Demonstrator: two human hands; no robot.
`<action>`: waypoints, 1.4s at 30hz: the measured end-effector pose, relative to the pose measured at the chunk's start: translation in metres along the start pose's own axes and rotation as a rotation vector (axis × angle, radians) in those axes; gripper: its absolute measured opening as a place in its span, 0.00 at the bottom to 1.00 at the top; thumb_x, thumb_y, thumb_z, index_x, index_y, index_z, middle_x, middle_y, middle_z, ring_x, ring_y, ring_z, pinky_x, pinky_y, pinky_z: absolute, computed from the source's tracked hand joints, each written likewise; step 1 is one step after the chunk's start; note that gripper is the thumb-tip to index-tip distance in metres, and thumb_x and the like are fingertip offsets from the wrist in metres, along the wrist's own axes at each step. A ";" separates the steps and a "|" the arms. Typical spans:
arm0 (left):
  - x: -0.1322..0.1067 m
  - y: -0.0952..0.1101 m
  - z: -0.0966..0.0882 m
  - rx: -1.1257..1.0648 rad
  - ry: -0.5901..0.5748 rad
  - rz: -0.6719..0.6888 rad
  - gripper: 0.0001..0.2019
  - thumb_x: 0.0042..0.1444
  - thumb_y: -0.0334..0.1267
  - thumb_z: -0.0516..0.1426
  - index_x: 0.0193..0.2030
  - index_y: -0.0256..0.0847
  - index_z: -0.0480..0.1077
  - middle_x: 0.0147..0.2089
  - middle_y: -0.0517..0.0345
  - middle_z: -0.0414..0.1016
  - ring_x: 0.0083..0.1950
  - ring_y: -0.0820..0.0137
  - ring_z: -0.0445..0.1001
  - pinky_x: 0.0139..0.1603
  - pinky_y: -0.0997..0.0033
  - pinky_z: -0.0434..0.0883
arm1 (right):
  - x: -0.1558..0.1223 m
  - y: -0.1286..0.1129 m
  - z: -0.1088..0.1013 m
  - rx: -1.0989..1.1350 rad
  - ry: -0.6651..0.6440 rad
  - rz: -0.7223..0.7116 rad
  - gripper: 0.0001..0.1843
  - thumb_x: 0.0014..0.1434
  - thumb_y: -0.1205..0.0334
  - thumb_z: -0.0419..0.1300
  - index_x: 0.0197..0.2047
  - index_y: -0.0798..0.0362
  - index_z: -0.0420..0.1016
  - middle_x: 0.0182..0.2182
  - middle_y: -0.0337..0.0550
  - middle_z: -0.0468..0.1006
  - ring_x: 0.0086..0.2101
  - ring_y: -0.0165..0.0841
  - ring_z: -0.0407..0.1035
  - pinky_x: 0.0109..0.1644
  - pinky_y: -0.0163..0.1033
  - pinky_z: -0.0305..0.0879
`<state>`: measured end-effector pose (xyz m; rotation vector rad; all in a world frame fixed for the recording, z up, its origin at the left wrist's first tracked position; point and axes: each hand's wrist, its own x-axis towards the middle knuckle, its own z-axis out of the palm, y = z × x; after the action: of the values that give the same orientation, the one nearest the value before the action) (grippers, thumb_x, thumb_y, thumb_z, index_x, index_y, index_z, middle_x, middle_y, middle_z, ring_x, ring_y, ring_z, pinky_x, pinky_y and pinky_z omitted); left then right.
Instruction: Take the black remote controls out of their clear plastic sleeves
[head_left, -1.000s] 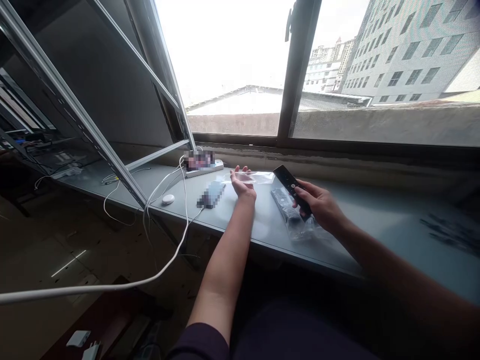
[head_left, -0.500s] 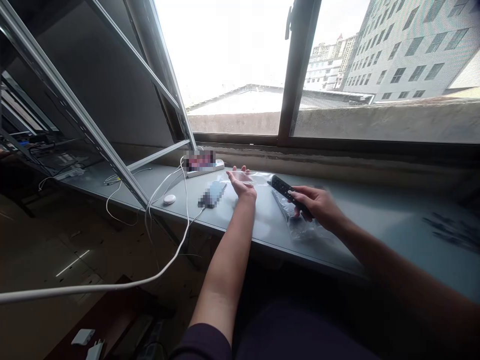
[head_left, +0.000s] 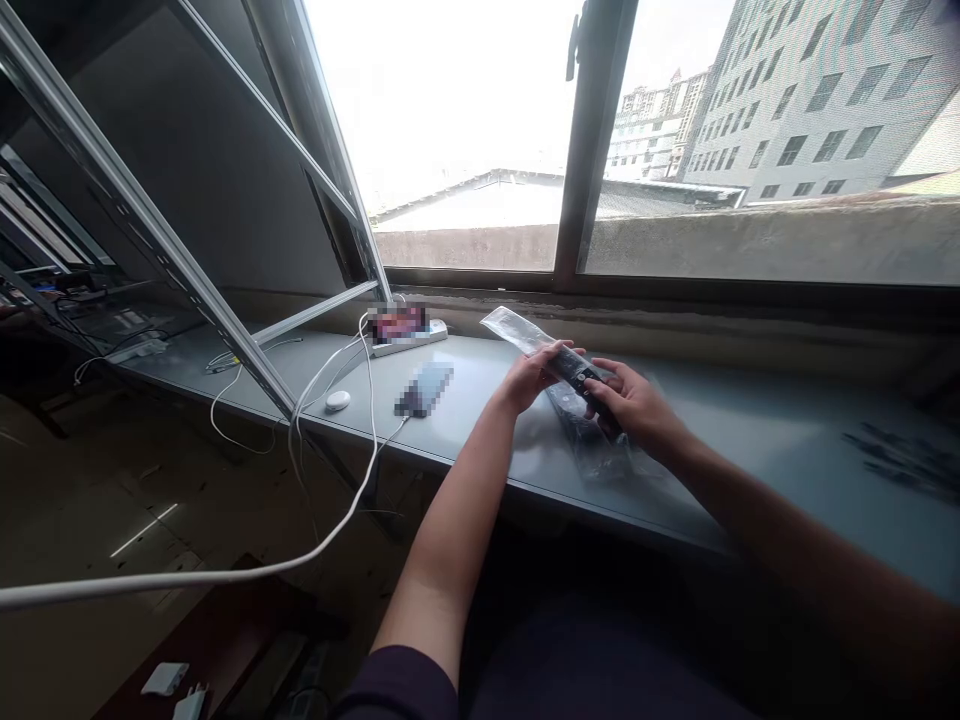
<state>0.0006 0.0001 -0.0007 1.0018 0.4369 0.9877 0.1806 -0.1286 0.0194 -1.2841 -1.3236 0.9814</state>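
Observation:
My right hand (head_left: 637, 408) is closed around the near end of a black remote control (head_left: 574, 372), its thumb on the button side. A clear plastic sleeve (head_left: 511, 328) stretches away beyond the remote's far end, which looks to be at least partly inside it. My left hand (head_left: 529, 378) grips the sleeve around that far end, palm side partly hidden. Under both hands, more clear plastic packaging (head_left: 600, 460) with something dark in it lies on the grey table (head_left: 480, 435).
Left of my hands lie a blurred phone-like device (head_left: 425, 390) on a cable and a white round object (head_left: 337, 400). A power strip (head_left: 431, 335), metal frame (head_left: 259, 370) and white cables (head_left: 373, 400) stand further left. Several dark slim items (head_left: 904, 460) lie far right.
My left hand has turned over and moved right, bringing the plastic sleeve up to the remote's far end. My right hand still holds the remote in about the same place.

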 end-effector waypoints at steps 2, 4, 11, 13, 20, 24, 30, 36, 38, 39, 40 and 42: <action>0.000 0.000 0.001 -0.003 0.003 0.003 0.14 0.70 0.44 0.72 0.56 0.38 0.86 0.60 0.39 0.90 0.58 0.56 0.88 0.69 0.57 0.78 | 0.002 0.002 0.000 0.014 0.008 0.004 0.44 0.69 0.43 0.76 0.79 0.55 0.71 0.37 0.47 0.90 0.25 0.38 0.80 0.25 0.40 0.73; 0.002 0.001 0.001 -0.025 0.070 0.027 0.14 0.70 0.43 0.73 0.56 0.38 0.85 0.59 0.40 0.90 0.57 0.58 0.89 0.68 0.58 0.78 | 0.002 0.002 0.000 0.033 0.011 0.007 0.39 0.68 0.44 0.77 0.74 0.53 0.77 0.36 0.47 0.90 0.27 0.40 0.81 0.26 0.40 0.75; 0.011 0.004 -0.001 -0.166 0.330 0.140 0.17 0.70 0.41 0.72 0.61 0.41 0.79 0.53 0.47 0.92 0.47 0.66 0.88 0.59 0.64 0.81 | -0.001 -0.004 -0.005 -0.050 -0.073 0.073 0.28 0.64 0.35 0.79 0.48 0.52 0.92 0.24 0.44 0.85 0.17 0.29 0.66 0.19 0.35 0.62; 0.010 0.003 -0.001 -0.160 0.300 0.115 0.19 0.66 0.40 0.75 0.60 0.40 0.79 0.53 0.46 0.91 0.48 0.65 0.88 0.61 0.63 0.81 | -0.001 -0.004 -0.006 -0.052 -0.055 0.065 0.29 0.63 0.34 0.80 0.48 0.53 0.92 0.24 0.45 0.85 0.17 0.29 0.66 0.19 0.35 0.62; 0.005 -0.003 0.000 -0.078 0.138 0.064 0.23 0.60 0.36 0.79 0.58 0.38 0.81 0.56 0.42 0.91 0.51 0.64 0.89 0.70 0.55 0.79 | 0.003 0.003 -0.006 -0.014 -0.001 0.023 0.30 0.62 0.36 0.82 0.52 0.53 0.90 0.35 0.53 0.93 0.20 0.32 0.74 0.20 0.37 0.67; 0.002 -0.004 0.000 -0.034 0.052 -0.005 0.20 0.61 0.35 0.79 0.57 0.36 0.84 0.56 0.39 0.91 0.53 0.60 0.89 0.74 0.49 0.77 | 0.003 0.005 -0.005 0.025 0.007 0.025 0.34 0.63 0.41 0.83 0.63 0.53 0.85 0.35 0.53 0.93 0.19 0.35 0.76 0.20 0.39 0.70; -0.001 -0.006 -0.001 0.039 -0.074 -0.077 0.21 0.58 0.38 0.81 0.55 0.35 0.86 0.56 0.39 0.91 0.54 0.57 0.90 0.76 0.48 0.78 | 0.003 0.007 -0.003 0.095 -0.001 0.030 0.32 0.64 0.50 0.83 0.66 0.50 0.82 0.41 0.53 0.94 0.36 0.52 0.91 0.29 0.47 0.85; 0.007 -0.006 0.000 -0.033 0.097 -0.003 0.15 0.67 0.45 0.75 0.51 0.36 0.86 0.56 0.38 0.91 0.55 0.57 0.90 0.73 0.51 0.80 | 0.003 0.005 -0.002 0.137 -0.011 0.018 0.29 0.65 0.54 0.83 0.64 0.49 0.81 0.42 0.51 0.94 0.41 0.53 0.92 0.36 0.49 0.90; 0.010 -0.003 0.000 -0.107 0.174 0.071 0.12 0.70 0.44 0.72 0.51 0.36 0.85 0.57 0.40 0.90 0.57 0.58 0.90 0.72 0.54 0.80 | 0.003 0.004 -0.002 0.143 -0.010 0.033 0.29 0.65 0.54 0.83 0.63 0.50 0.81 0.40 0.51 0.93 0.40 0.53 0.92 0.38 0.49 0.91; 0.011 -0.002 0.001 -0.141 0.197 0.109 0.11 0.70 0.42 0.72 0.52 0.37 0.85 0.58 0.41 0.90 0.58 0.58 0.90 0.72 0.55 0.80 | 0.003 0.004 -0.002 0.149 -0.008 0.040 0.29 0.65 0.54 0.83 0.63 0.50 0.80 0.40 0.52 0.93 0.40 0.53 0.92 0.40 0.50 0.92; 0.011 -0.001 0.001 -0.165 0.210 0.135 0.10 0.70 0.40 0.72 0.52 0.37 0.85 0.58 0.42 0.90 0.60 0.58 0.90 0.72 0.56 0.80 | 0.003 0.003 -0.002 0.157 -0.006 0.045 0.29 0.64 0.54 0.84 0.63 0.51 0.80 0.40 0.52 0.93 0.40 0.53 0.92 0.41 0.51 0.93; 0.011 0.000 0.002 -0.172 0.211 0.142 0.10 0.68 0.38 0.73 0.52 0.37 0.85 0.58 0.43 0.90 0.61 0.58 0.89 0.72 0.56 0.80 | 0.003 0.003 -0.002 0.174 0.005 0.047 0.31 0.64 0.53 0.84 0.63 0.51 0.79 0.40 0.52 0.93 0.39 0.53 0.92 0.45 0.54 0.94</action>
<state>0.0078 0.0085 0.0011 0.7852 0.4509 1.2443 0.1829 -0.1253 0.0167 -1.1889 -1.1813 1.1003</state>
